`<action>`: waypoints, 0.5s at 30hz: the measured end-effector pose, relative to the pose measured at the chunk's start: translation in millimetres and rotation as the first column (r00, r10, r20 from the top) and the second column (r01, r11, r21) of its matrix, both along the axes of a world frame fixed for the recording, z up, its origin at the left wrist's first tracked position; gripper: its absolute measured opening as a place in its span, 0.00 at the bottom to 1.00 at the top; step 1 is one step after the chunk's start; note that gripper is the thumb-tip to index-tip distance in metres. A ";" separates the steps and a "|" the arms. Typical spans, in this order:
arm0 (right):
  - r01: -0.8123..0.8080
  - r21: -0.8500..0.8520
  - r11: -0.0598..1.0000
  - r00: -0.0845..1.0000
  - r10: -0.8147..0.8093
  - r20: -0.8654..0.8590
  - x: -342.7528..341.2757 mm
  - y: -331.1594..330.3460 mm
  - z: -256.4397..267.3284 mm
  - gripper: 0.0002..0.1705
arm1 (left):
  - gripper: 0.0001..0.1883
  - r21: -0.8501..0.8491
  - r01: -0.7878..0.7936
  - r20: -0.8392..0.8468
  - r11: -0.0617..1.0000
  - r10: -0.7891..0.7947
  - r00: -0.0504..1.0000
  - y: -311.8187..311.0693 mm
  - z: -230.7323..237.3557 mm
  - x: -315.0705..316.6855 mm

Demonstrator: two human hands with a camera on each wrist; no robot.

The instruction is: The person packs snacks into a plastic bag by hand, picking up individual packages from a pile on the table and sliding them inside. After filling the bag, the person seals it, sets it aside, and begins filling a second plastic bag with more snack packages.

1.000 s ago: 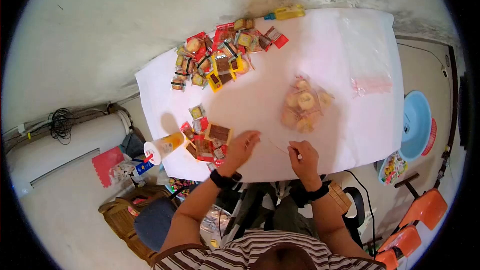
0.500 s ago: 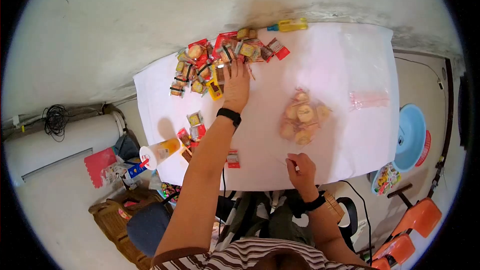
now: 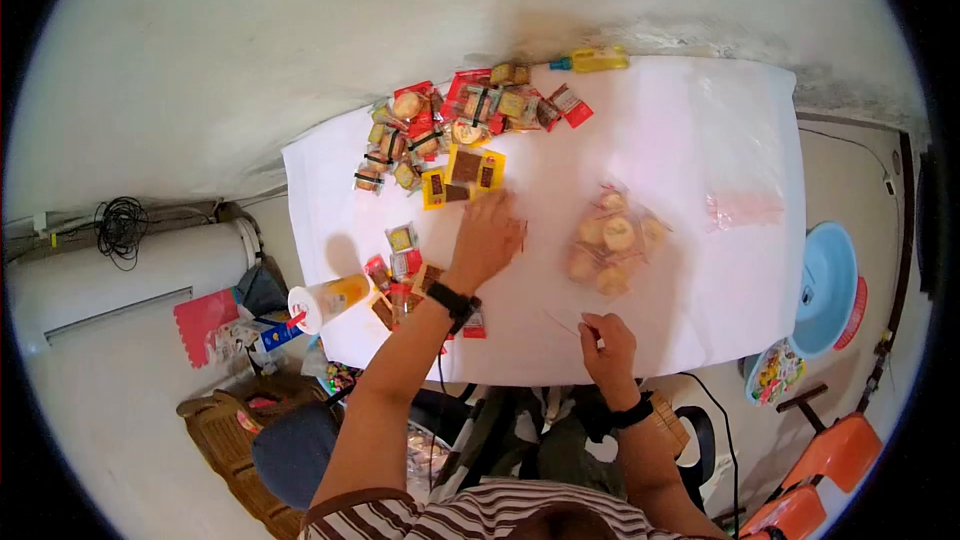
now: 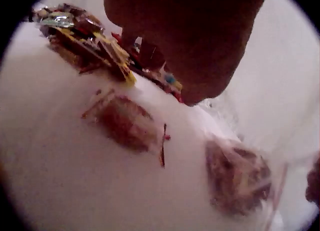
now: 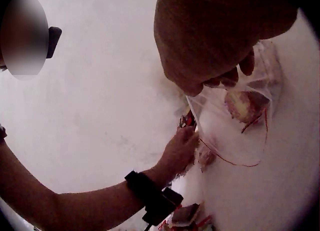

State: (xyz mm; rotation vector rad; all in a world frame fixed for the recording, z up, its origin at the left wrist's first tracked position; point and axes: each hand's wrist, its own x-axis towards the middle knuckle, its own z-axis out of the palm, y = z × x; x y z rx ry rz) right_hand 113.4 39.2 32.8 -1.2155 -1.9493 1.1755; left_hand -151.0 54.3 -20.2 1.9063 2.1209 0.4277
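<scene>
The left hand (image 3: 487,240) has left the pile (image 3: 445,125), a packet (image 4: 125,122) now nearer the bag (image 5: 220,123); its grip is hidden. The right hand (image 3: 609,345) pinches the bag.

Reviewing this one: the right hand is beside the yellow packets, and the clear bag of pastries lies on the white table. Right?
Wrong hand: the head view shows the left hand beside the yellow packets. The clear bag of pastries does lie on the white table.
</scene>
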 end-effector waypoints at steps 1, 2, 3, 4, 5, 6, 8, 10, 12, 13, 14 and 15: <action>0.000 0.000 1.000 1.000 0.000 0.009 0.0 0.6 1.5 0.08 | 0.31 0.003 -0.005 -0.003 1.000 0.005 1.000 13.8 4.5 -9.9; -0.001 0.002 1.000 1.000 0.001 0.018 -0.1 1.3 1.9 0.08 | 0.33 0.071 -0.100 0.031 0.992 0.098 0.995 29.5 9.4 -23.6; -0.007 0.005 1.000 1.000 0.007 0.015 0.5 0.9 1.2 0.08 | 0.34 0.134 -0.197 0.071 0.971 0.189 0.979 44.4 12.7 -36.8; -0.015 -0.001 1.000 0.999 0.015 0.032 1.5 -0.1 0.4 0.08 | 0.34 0.137 -0.204 0.069 0.969 0.196 0.978 57.1 6.4 -50.8; -0.023 -0.006 1.000 0.999 0.023 0.049 1.3 -0.1 -0.2 0.08 | 0.37 0.139 -0.275 -0.033 0.951 0.282 0.959 68.6 -4.4 -65.5; -0.027 -0.002 1.000 0.998 0.027 0.048 0.3 1.1 1.2 0.08 | 0.39 0.149 -0.343 -0.132 0.928 0.362 0.923 77.9 -6.7 -73.6; -0.036 -0.007 0.999 0.999 0.036 0.007 -0.7 3.8 5.8 0.08 | 0.41 0.052 -0.403 -0.165 0.914 0.406 0.899 89.4 -13.1 -78.1; -0.036 0.010 0.999 0.999 0.036 0.006 -1.7 4.6 2.4 0.08 | 0.43 -0.077 -0.433 -0.184 0.898 0.414 0.892 90.2 -18.2 -76.5; -0.036 0.020 0.999 0.999 0.036 0.001 -1.2 4.3 1.3 0.08 | 0.42 -0.058 -0.390 -0.216 0.919 0.370 0.904 76.2 -23.0 -68.6; -0.038 0.013 0.999 0.999 0.038 0.000 -1.9 4.6 1.4 0.08 | 0.42 -0.035 -0.348 -0.253 0.937 0.329 0.910 67.7 -22.2 -64.3; -0.041 0.006 0.999 0.999 0.041 -0.002 -2.6 4.7 1.8 0.08 | 0.41 0.006 -0.299 -0.222 0.954 0.292 0.930 57.3 -20.2 -59.6; -0.041 0.006 0.999 0.999 0.041 -0.003 -3.1 5.2 2.4 0.08 | 0.41 0.006 -0.299 -0.223 0.954 0.293 0.930 45.1 -18.3 -56.2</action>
